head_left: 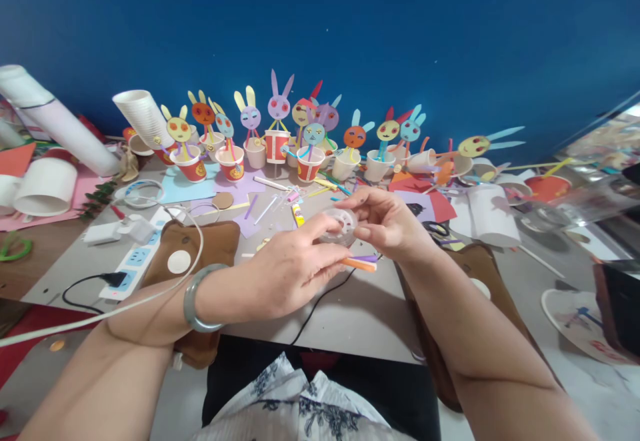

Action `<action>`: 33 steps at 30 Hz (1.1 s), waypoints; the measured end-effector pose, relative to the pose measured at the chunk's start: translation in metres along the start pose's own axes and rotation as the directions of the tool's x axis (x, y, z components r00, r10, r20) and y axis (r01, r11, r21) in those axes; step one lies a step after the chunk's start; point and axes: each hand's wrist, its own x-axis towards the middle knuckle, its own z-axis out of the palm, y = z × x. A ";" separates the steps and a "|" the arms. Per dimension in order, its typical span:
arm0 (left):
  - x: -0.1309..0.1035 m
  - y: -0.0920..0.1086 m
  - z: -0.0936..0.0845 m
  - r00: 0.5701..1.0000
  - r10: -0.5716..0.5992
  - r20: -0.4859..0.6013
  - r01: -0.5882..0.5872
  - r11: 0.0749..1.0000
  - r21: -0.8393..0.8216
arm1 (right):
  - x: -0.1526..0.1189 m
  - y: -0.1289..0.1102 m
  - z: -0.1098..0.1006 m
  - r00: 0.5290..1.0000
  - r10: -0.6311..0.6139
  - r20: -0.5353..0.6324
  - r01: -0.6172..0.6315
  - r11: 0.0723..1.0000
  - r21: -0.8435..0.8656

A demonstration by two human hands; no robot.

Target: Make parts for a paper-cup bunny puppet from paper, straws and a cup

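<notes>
My left hand (285, 268) is closed around a roll of clear tape (344, 221). Folded paper strips (364, 265), orange and purple, stick out from between the same hand's lower fingers. At the roll's right side, my right hand (387, 224) has its thumb and fingertips pinched at the rim. Whether a loose end of tape lies between those fingertips is too fine to make out. Both hands are over the grey table (345, 321). Just beyond them lie a small yellow glue tube (298, 214) and scattered strips of paper.
Paper cups holding rabbit-faced paper figures (279, 108) line the blue wall. At left are a stack of white cups (143, 118), a power strip (133, 261) and a white cable crossing my left forearm. A white cup (493, 214) lies at right, near red paper (440, 204).
</notes>
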 end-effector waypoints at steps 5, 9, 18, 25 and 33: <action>-0.001 0.001 0.001 1.000 0.013 0.024 -0.013 1.000 -0.025 | 0.001 0.000 0.000 0.998 0.037 0.052 -0.039 0.999 0.029; -0.002 0.001 0.001 1.000 -0.014 0.026 0.014 1.000 0.004 | 0.001 0.000 0.000 0.997 0.061 0.036 -0.063 0.997 0.038; -0.004 0.004 -0.001 0.998 -0.029 0.060 0.028 0.999 0.024 | 0.002 -0.003 -0.004 0.987 0.095 0.127 -0.101 0.994 0.042; -0.003 0.004 -0.002 0.996 -0.041 0.073 0.041 0.999 0.006 | 0.001 -0.004 -0.003 0.987 0.112 0.111 -0.120 0.991 0.065; -0.001 0.000 -0.005 1.000 -0.008 0.015 0.008 1.000 -0.002 | 0.000 0.002 -0.005 0.996 0.077 0.039 -0.079 0.996 0.043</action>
